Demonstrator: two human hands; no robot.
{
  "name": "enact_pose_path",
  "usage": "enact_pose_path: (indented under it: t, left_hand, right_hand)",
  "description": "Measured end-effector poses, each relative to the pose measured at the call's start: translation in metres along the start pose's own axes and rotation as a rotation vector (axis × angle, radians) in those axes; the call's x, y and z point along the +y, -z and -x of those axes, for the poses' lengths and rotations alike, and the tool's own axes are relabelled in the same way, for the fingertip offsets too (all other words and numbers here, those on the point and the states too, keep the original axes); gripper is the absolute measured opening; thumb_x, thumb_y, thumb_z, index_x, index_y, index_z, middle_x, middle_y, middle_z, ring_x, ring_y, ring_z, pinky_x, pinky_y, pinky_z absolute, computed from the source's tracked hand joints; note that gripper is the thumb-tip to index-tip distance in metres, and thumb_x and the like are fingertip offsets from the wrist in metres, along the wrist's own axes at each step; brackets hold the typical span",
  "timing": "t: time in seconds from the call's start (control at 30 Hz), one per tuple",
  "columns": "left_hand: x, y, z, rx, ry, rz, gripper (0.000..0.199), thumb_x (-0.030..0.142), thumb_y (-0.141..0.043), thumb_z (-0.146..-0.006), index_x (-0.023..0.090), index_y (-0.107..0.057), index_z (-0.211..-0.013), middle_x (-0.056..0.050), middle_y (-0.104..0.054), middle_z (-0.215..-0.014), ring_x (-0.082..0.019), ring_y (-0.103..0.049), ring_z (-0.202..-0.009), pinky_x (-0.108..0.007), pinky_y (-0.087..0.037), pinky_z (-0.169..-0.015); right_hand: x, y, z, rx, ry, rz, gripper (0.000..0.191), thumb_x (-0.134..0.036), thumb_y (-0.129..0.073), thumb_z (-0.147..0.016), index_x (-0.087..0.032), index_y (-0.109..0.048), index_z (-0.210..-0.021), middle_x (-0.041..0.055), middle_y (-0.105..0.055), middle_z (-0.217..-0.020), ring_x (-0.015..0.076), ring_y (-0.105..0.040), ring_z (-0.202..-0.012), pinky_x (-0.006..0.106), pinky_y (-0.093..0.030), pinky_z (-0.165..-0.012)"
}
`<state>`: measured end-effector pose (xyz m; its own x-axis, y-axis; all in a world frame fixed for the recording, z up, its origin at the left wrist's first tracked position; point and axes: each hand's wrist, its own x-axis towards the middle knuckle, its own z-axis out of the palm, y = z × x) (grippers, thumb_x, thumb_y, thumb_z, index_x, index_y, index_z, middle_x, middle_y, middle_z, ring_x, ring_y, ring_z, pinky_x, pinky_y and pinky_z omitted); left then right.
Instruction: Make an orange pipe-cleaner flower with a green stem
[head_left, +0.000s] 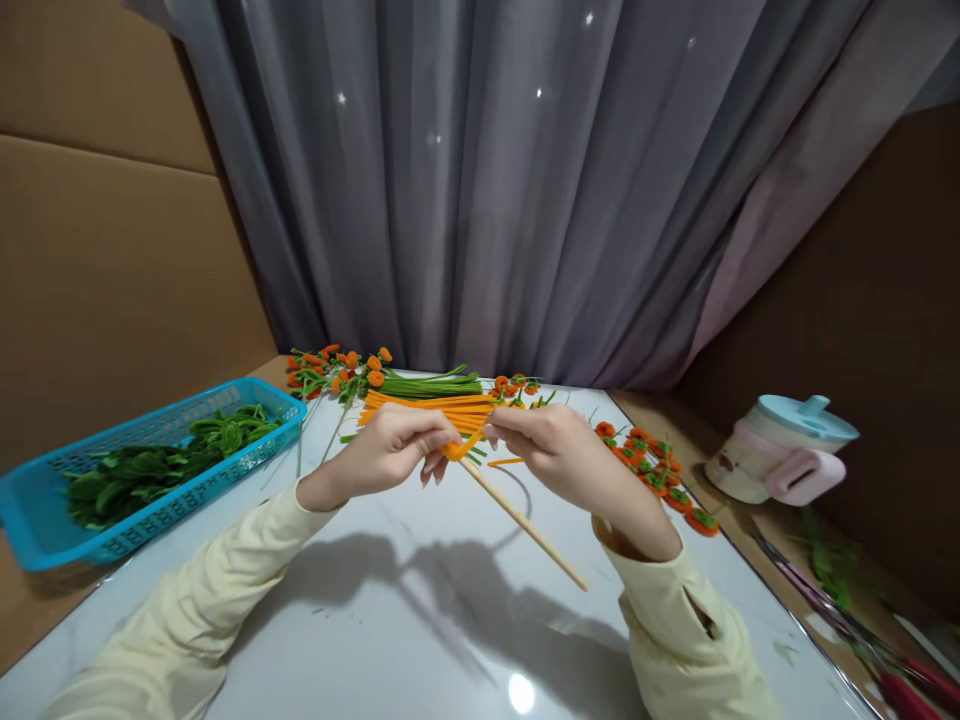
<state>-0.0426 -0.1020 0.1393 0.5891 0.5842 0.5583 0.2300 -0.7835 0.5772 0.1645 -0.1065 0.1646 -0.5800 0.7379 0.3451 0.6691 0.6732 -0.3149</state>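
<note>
Basket: the blue basket stood at the left edge of the worktop, with a heap of green leaves inside.
Left flowers: a cluster of orange flowers on green stalks lay at the back left; these looked finished.
Left hand: the left hand had its fingers pinched together, holding the strip and the stick's upper end.
Green stems: a bundle of green stems lay at the back, apparently unused.
Orange stems: a row of straight orange stems lay just behind the hands, seemingly yet to be shaped.
Strip: the orange strip was bent about the stick's upper end, above the middle of the worktop; its free end ran to the right hand, so this piece seemed only partly wound.
Stick: the pale stick slanted down to the right from the left hand, its lower end free.
Right hand: the right hand had its fingers closed narrowly on the strip's free end.
Right flowers: more orange heads with green backs lay along the right edge, to all appearance made up already.
Cup: a lidded cup stood farther right, beside the worktop.
Tools: red-handled tools lay nearest the right corner; their exact kind was hard to tell.
</note>
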Motion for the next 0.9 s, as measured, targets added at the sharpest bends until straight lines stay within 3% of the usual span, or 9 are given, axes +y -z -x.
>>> enact_pose_path:
  t: [0.2,0.33,0.47,0.63,0.77,0.9]
  left_hand:
    - [-0.009,-0.007,-0.002,0.081,0.117,0.359,0.022,0.035,-0.047,-0.091,0.014,-0.051,-0.086,0.003,-0.054,-0.052,-0.008,-0.051,-0.043,-0.019,-0.044,-0.044]
    - [-0.015,-0.012,-0.004,0.164,0.068,0.447,0.023,0.033,-0.047,-0.090,0.016,-0.047,-0.106,0.004,-0.054,-0.056,-0.009,-0.052,-0.046,-0.019,-0.046,-0.044]
    - [-0.017,-0.010,-0.003,0.283,-0.062,0.149,0.021,0.025,-0.045,-0.091,0.015,-0.060,-0.101,-0.001,-0.057,-0.061,-0.009,-0.053,-0.050,-0.019,-0.045,-0.046]
    - [-0.023,-0.004,0.002,0.383,-0.362,-0.349,0.026,0.008,-0.038,-0.088,0.015,-0.063,-0.096,-0.005,-0.064,-0.072,-0.011,-0.058,-0.064,-0.022,-0.048,-0.060]
    - [-0.030,-0.003,0.004,0.447,-0.445,-0.534,0.031,0.000,-0.037,-0.084,0.016,-0.059,-0.098,-0.006,-0.065,-0.079,-0.012,-0.060,-0.074,-0.023,-0.049,-0.067]
    - [-0.039,-0.002,0.002,0.464,-0.428,-0.730,0.030,-0.002,-0.037,-0.081,0.015,-0.056,-0.097,-0.006,-0.064,-0.079,-0.013,-0.058,-0.074,-0.024,-0.049,-0.070]
  right_hand:
    - [0.011,-0.009,-0.011,-0.001,-0.014,-0.230,0.026,-0.018,-0.040,-0.085,-0.017,-0.039,-0.059,-0.0044,-0.037,-0.051,0.0076,-0.032,-0.050,0.022,-0.023,-0.051]
    - [0.014,-0.019,-0.018,-0.102,-0.058,-0.529,0.024,-0.022,-0.042,-0.084,-0.017,-0.043,-0.061,-0.0047,-0.037,-0.052,0.0073,-0.033,-0.049,0.021,-0.025,-0.048]
    - [0.017,-0.040,-0.025,-0.281,-0.124,-0.984,0.024,-0.034,-0.044,-0.085,-0.016,-0.049,-0.069,-0.0055,-0.039,-0.048,0.0064,-0.029,-0.041,0.020,-0.019,-0.040]
    - [0.018,-0.066,-0.031,-0.421,-0.030,-1.345,0.020,-0.033,-0.042,-0.086,-0.016,-0.049,-0.078,-0.0068,-0.045,-0.046,0.0042,-0.017,-0.034,0.020,-0.011,-0.036]
    - [0.005,-0.064,-0.029,-0.441,-0.096,-1.315,0.028,-0.037,-0.031,-0.092,-0.016,-0.049,-0.089,-0.0062,-0.050,-0.047,0.0051,-0.015,-0.030,0.021,-0.011,-0.034]
    - [-0.008,-0.054,-0.020,-0.337,-0.147,-0.821,0.035,-0.041,-0.026,-0.095,-0.016,-0.050,-0.088,-0.0040,-0.051,-0.050,0.0070,-0.028,-0.035,0.021,-0.021,-0.039]
